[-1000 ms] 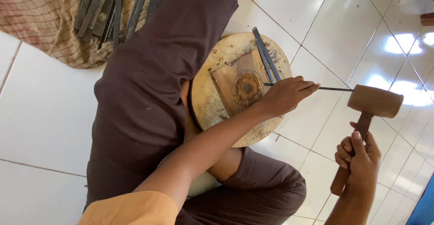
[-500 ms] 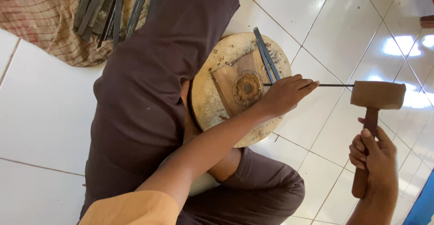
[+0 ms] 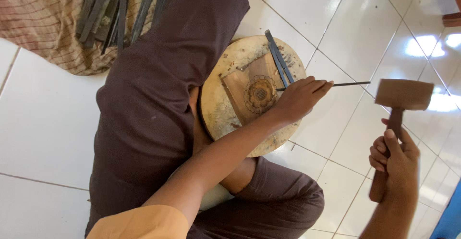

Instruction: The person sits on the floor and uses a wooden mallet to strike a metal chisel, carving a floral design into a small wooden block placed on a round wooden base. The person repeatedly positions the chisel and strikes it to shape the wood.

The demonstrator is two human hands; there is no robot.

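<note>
My left hand (image 3: 300, 97) grips a thin metal chisel (image 3: 348, 83), its tip set on a small wooden piece carved with a flower (image 3: 259, 94). That piece lies on a round wooden block (image 3: 221, 104) resting on my lap. My right hand (image 3: 396, 159) is closed around the handle of a wooden mallet (image 3: 403, 95). The mallet's head is blurred and sits just right of the chisel's free end.
Two or three dark metal tools (image 3: 278, 59) lie on the block's far side. A checked cloth (image 3: 43, 23) at the upper left holds several more metal tools (image 3: 120, 3). White glossy floor tiles (image 3: 365, 23) surround me, and my dark-trousered legs are crossed.
My right hand has shifted right and the mallet handle has gone from tilted to nearly upright, its head staying by the chisel's end. My left hand and the chisel have held still.
</note>
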